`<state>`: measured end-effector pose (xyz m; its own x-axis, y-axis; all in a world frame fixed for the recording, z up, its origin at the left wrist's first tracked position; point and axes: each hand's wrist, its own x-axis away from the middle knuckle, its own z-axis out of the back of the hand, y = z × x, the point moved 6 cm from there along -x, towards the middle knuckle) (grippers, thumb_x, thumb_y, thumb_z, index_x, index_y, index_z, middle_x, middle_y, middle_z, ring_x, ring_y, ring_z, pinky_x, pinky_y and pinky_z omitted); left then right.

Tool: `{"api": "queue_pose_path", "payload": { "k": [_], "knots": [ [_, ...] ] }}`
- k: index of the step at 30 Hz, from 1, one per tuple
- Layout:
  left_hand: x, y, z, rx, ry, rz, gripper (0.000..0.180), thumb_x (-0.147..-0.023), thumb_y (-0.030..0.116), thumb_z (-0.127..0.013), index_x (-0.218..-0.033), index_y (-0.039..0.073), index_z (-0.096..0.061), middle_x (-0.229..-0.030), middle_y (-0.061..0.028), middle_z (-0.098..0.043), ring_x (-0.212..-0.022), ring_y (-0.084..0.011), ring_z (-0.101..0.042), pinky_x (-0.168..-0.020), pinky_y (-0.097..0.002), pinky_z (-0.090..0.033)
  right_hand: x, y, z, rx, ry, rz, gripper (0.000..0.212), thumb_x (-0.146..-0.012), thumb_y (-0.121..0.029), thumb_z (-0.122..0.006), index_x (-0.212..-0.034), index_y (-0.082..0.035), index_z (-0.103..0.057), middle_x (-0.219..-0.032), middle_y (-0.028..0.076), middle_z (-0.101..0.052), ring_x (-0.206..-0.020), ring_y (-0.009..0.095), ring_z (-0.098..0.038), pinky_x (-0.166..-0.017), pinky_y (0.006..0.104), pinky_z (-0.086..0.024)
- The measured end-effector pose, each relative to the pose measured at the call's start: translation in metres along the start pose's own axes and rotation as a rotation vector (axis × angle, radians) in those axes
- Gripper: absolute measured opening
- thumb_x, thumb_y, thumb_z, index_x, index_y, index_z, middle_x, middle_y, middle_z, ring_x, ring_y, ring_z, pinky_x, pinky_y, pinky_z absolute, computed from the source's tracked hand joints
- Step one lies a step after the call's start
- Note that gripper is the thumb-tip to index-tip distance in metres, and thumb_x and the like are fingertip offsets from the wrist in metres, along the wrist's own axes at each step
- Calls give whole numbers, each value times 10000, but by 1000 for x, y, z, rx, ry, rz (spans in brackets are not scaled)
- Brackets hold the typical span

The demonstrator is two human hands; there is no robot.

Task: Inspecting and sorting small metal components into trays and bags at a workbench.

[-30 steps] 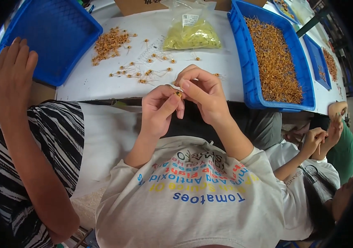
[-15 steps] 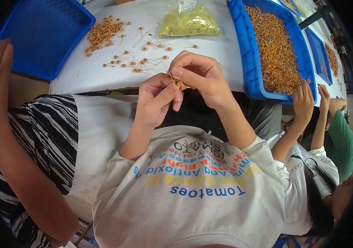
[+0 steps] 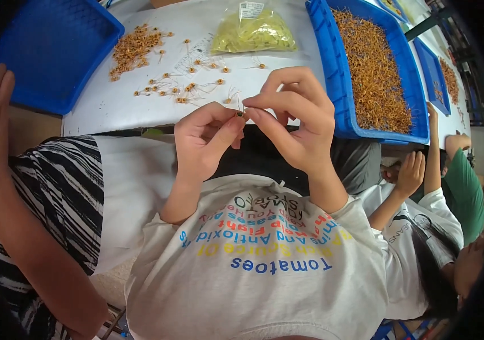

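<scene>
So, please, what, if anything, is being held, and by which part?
The left hand pinches a small wired component by its body; for the right hand, I cannot tell.

Here in the middle, the small part (image 3: pixel 241 114) is mostly covered by the fingertips of the left hand (image 3: pixel 205 139), its shape too tiny to read! Across from it, whether the right hand (image 3: pixel 304 127) pinches a thin wire is too fine to call, and some of its curled fingers hide behind others. Up top, the edge slices off the clear bag (image 3: pixel 256 37) and leaves just a sliver of cardboard box (image 3: pixel 165 2). Over left, the blue tray (image 3: pixel 55 54) loses its far end. Inside the blue crate (image 3: pixel 344 90), single pieces melt into one tangle.
</scene>
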<state>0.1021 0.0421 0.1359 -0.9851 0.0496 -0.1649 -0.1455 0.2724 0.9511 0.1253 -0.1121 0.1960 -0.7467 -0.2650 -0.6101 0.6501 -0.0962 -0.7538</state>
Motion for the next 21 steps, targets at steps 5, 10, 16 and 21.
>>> {"api": "queue_pose_path", "payload": {
  "k": [5, 10, 16, 21],
  "knots": [
    [-1, 0, -4, 0, 13, -28, 36, -885, -14, -654, -920, -20, -658, -741, -79, -648, -592, -125, -555, -554, -205, -459, 6, -5, 2, 120, 124, 129, 147, -720, 28, -744, -848, -46, -735, -1018, 56, -588, -600, 79, -415, -493, 196, -347],
    [-1, -4, -2, 198, 97, 7, 53, -879, -24, -662, -931, -23, -666, -715, -75, -643, -574, -123, -553, -549, -200, -457, 14, -4, 4, 121, 218, 88, 170, -693, 57, -747, -830, -43, -729, -1036, 62, -583, -595, 85, -407, -491, 191, -351],
    [-2, -6, -7, 73, 68, 52, 41, -861, -39, -674, -901, -28, -678, -690, -73, -642, -540, -122, -547, -527, -194, -447, 20, -10, 7, 230, 242, 187, 175, -685, 82, -737, -809, -41, -720, -1055, 77, -569, -622, 98, -418, -503, 196, -367],
    [-7, -3, -9, -97, 56, 24, 32, -839, -45, -689, -864, -26, -688, -669, -62, -644, -520, -111, -541, -503, -189, -432, 22, -13, 8, 364, 158, 193, 160, -686, 79, -734, -795, -35, -714, -1034, 84, -522, -739, 136, -492, -534, 212, -386]
  ]
}}
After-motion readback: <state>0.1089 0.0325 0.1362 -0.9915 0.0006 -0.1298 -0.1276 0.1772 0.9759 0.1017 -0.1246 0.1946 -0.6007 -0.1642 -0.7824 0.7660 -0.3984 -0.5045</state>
